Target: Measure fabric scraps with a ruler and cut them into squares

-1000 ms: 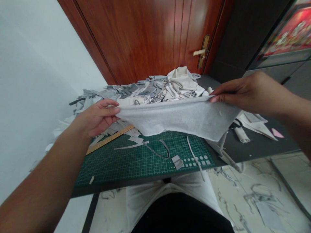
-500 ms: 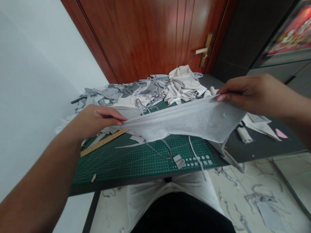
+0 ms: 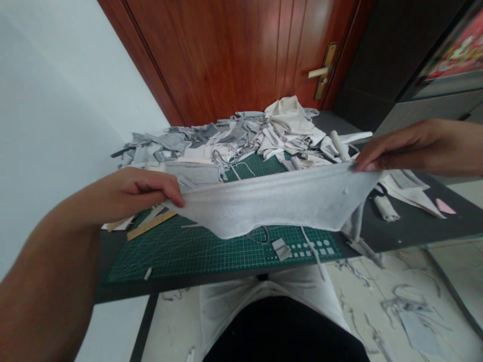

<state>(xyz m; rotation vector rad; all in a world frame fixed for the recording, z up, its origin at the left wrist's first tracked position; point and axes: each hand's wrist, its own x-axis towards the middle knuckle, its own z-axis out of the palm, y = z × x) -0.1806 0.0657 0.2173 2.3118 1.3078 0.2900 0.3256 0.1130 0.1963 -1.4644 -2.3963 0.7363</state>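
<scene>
A piece of light grey fabric (image 3: 279, 201) is stretched between my two hands above the cutting table. My left hand (image 3: 147, 193) pinches its left end between thumb and fingers. At the other end, my right hand (image 3: 396, 151) grips the upper right edge the same way. The cloth's lower edge is uneven, and a narrow grey part hangs down at its right. Below lies a green cutting mat (image 3: 166, 261) with a white grid. A wooden ruler (image 3: 151, 225) rests on the mat near my left hand, partly covered.
A long heap of grey and cream fabric scraps (image 3: 226, 136) lines the table's back, against a brown door (image 3: 226, 60). A small folded grey scrap (image 3: 281, 249) lies near the front edge. To the right are a white fabric roll (image 3: 385, 207) and a pink piece (image 3: 445, 206). Offcuts litter the floor.
The cloth's upper edge has become more level and taut. My left hand has shifted left and slightly down; my right hand has moved right and a little lower. Both keep their hold.
</scene>
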